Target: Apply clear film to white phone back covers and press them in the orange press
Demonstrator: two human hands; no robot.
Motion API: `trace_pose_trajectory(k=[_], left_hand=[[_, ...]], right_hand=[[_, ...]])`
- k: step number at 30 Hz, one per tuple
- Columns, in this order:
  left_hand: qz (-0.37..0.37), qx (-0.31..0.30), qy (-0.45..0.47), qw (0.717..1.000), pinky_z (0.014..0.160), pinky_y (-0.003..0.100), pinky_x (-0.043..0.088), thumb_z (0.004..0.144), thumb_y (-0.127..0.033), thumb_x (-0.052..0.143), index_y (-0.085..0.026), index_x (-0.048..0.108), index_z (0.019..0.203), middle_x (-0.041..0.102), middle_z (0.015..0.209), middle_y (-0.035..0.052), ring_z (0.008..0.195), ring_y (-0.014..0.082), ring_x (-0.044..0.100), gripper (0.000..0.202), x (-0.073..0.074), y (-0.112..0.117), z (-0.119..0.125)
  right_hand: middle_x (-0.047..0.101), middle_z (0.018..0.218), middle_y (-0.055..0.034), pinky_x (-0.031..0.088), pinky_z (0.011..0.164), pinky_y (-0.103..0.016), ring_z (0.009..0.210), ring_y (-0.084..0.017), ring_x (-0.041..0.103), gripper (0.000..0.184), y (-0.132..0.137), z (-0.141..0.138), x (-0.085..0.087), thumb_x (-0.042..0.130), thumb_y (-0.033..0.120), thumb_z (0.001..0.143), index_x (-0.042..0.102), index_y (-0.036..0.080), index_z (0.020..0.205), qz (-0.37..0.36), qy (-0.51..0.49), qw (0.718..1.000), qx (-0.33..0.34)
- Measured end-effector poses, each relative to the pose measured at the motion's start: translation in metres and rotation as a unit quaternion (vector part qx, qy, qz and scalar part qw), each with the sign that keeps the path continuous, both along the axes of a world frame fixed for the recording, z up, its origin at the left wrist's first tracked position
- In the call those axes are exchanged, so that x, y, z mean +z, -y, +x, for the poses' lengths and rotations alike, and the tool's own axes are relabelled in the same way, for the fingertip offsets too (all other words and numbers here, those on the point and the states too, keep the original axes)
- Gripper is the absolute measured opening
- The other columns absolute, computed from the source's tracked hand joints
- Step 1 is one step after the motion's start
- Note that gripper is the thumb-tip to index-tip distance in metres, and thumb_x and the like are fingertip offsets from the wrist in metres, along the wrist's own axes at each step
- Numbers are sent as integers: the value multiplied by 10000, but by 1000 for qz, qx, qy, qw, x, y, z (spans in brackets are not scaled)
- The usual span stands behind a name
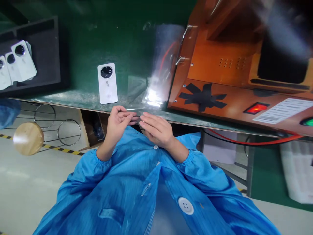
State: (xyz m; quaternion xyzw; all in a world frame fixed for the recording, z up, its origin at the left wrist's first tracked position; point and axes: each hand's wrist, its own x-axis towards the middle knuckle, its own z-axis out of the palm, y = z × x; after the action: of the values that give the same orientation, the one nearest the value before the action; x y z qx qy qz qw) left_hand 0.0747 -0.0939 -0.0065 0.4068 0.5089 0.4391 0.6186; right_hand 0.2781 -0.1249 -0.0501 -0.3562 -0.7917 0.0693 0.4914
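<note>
My left hand (119,122) is at the front edge of the table, thumb and fingertips closed in a pinch. Facing it, my right hand (157,129) has its fingers together and bent inward, the thumb mostly hidden. Between the fingertips is something thin and small that I cannot make out. A white phone (108,89), or a phone back cover, with a dark round camera block lies on the green table just beyond my left hand. Clear plastic film (153,94) with bright glare lies beyond my right hand.
At the left, a black tray (49,70) holds several white phones (23,63). An orange machine (181,88) with a lit red switch (256,108) and a green button (307,122) fills the right side. A wooden-topped stool (28,138) stands below left. Red and black cables (264,142) run under the machine.
</note>
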Motion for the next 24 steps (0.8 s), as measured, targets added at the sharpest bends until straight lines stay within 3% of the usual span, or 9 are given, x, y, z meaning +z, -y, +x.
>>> trace_pose_trajectory(k=[4, 7, 11, 16, 24], left_hand=[[6, -1, -27, 1000, 765, 298, 704, 837, -413, 907, -243, 594, 1260, 829, 1035, 40, 911, 206, 835, 553, 2, -9, -6], [6, -8, -43, 999, 803, 320, 707, 839, -419, 904, -223, 667, 1306, 833, 1065, 62, 944, 219, 835, 559, 4, -10, -8], [19, 7, -68, 998, 836, 342, 706, 838, -424, 909, -199, 753, 1210, 843, 1063, 79, 976, 237, 833, 462, 8, -9, -7], [77, 16, -132, 988, 903, 382, 694, 858, -446, 883, -193, 810, 1061, 844, 1009, 66, 964, 241, 822, 332, 13, -11, -7], [172, -35, -268, 947, 946, 364, 654, 950, -391, 779, -225, 847, 1048, 849, 1070, 48, 976, 223, 807, 205, 14, -25, -12]], right_hand=[[777, 1296, -119, 672, 977, -473, 1203, -271, 761, 458, -4, -7, 15, 612, 90, 990, 691, 265, 1405, -55, -64, 992, -92], [766, 1261, -131, 641, 997, -458, 1171, -262, 741, 418, -13, -12, 30, 577, 108, 1018, 683, 227, 1404, -92, -67, 987, -116], [762, 1241, -125, 587, 999, -459, 1148, -273, 700, 334, -31, -20, 40, 563, 162, 1051, 704, 201, 1351, -118, -12, 987, -104], [769, 1165, -115, 503, 874, -442, 1071, -283, 650, 276, -47, -27, 43, 550, 237, 1089, 739, 208, 1289, -158, 80, 981, -83], [770, 1131, -84, 430, 883, -435, 1037, -251, 621, 297, -50, -20, 50, 466, 176, 1120, 758, 233, 1132, -58, 177, 980, -75]])
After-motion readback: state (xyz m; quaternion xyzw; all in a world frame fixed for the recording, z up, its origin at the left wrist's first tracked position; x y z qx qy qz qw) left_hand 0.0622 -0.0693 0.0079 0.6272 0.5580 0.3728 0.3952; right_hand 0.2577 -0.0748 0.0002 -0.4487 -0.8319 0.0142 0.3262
